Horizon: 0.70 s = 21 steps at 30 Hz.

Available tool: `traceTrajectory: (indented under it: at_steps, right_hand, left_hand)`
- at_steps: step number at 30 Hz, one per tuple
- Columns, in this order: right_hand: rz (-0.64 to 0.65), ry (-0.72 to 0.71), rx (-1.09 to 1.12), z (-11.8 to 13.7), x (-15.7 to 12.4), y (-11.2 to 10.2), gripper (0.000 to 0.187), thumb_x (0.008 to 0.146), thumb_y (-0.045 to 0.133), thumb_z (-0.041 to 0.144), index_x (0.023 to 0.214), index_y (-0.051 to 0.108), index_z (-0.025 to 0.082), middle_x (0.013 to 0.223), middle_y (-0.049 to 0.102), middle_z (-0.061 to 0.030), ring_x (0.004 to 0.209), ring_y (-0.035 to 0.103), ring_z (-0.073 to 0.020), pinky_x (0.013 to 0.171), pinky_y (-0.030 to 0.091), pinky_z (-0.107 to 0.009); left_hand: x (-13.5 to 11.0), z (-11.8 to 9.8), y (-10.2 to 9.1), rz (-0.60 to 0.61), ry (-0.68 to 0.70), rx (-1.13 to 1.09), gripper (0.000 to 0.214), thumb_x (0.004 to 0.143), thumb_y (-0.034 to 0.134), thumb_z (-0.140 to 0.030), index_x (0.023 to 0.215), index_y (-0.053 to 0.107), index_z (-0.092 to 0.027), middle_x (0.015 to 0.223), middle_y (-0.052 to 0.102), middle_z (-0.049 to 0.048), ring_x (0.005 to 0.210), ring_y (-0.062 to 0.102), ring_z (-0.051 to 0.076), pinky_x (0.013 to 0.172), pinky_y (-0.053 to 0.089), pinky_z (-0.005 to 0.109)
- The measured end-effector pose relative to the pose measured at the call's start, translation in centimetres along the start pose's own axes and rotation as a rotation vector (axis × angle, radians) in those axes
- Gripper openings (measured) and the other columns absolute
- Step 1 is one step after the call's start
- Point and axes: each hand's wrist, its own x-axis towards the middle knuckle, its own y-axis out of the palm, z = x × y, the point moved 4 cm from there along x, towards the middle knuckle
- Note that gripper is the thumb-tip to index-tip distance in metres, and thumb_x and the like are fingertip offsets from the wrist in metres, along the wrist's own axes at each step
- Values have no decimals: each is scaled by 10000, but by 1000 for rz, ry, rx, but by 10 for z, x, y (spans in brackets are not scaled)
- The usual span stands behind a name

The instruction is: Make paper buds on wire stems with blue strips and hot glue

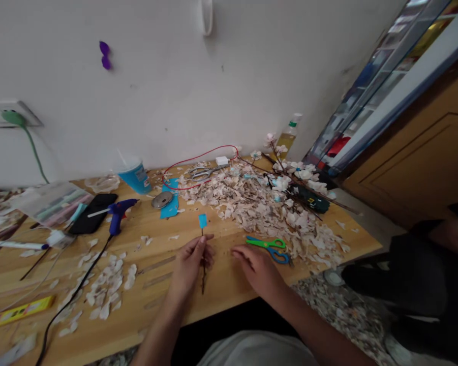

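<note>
My left hand (pixel 190 260) is closed around a thin dark twig (pixel 203 282), held between thumb and fingers. At the twig's upper end sits a small blue piece of paper (pixel 202 220). My right hand (pixel 260 269) hovers over the table to the right, apart from the twig, with its fingers curled together. Whether anything small is pinched in it is hidden. Just beyond that hand lie green-handled scissors (pixel 269 243) and blue-handled scissors (pixel 277 255), overlapping. A large heap of pale petal-like flakes (pixel 247 203) spreads behind them.
Flowering branches (pixel 297 175) lie at the right, near a bottle (pixel 288 137). On the left are a blue glue gun (pixel 118 213) with a trailing cord, a black phone (pixel 96 212), a blue cup (pixel 135 177) and loose petals (pixel 109 284). Another person's dark-clothed leg (pixel 396 274) shows at right.
</note>
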Motion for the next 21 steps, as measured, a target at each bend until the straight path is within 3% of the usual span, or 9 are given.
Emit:
traceTrajectory:
  at_steps: [2,5,8,11,13,17,19,21]
  right_hand:
    - [-11,25,-120,-10,-17,-13,211,972,482,216,1044,680,211,1032,738,-87,970,685,-249,879,533,-416]
    - [67,18,-200,-20,-37,-12,212,985,471,202,1060,670,206,1030,732,-84,961,687,-236,873,549,-398]
    - [20,-47,-327,-25,-40,-10,228,988,457,190,1069,670,179,1048,707,-112,1007,654,-257,914,538,-432]
    - [-133,-81,-491,-28,-26,-20,246,962,467,167,1096,673,164,1137,670,-149,1108,595,-308,998,476,-528]
    - [-178,-95,-497,-25,-13,-29,270,953,461,151,1123,669,174,1151,665,-145,1127,586,-303,1009,468,-526]
    - [-68,-135,-300,3,18,-29,263,959,442,141,1073,672,198,1044,704,-99,1021,643,-235,921,526,-414]
    - [18,-139,-188,25,39,-14,235,954,465,146,1032,676,215,992,719,-70,950,664,-212,872,531,-376]
    - [107,-124,-61,49,66,16,212,939,496,139,996,680,227,977,731,-50,927,677,-203,844,527,-354]
  left_hand:
    - [-10,6,-10,-17,-50,-93,504,798,695,-574,1058,709,-142,630,574,-11,473,486,84,422,384,180]
    - [-19,18,-26,-69,-101,-215,513,792,720,-548,1102,677,-141,567,442,-68,396,293,37,343,198,143]
    - [-18,25,-42,-90,-104,-279,547,780,751,-513,1156,653,-127,605,477,-57,420,272,28,353,168,132]
    - [-12,23,-54,-50,-91,-310,586,743,801,-458,1190,636,-116,672,567,-16,460,338,37,373,236,129]
    - [-10,21,-60,-52,-77,-310,574,715,827,-431,1156,644,-112,689,597,-3,468,369,44,374,275,133]
    - [-12,16,-68,-130,-36,-340,483,734,811,-437,1080,665,-133,664,605,-14,413,351,38,325,253,124]
    - [-18,14,-73,-174,20,-421,415,794,767,-424,1100,667,-163,573,546,-52,372,300,30,311,234,107]
    - [-27,15,-80,-172,83,-568,308,856,712,-391,1097,673,-203,470,443,-91,337,217,29,298,210,87]
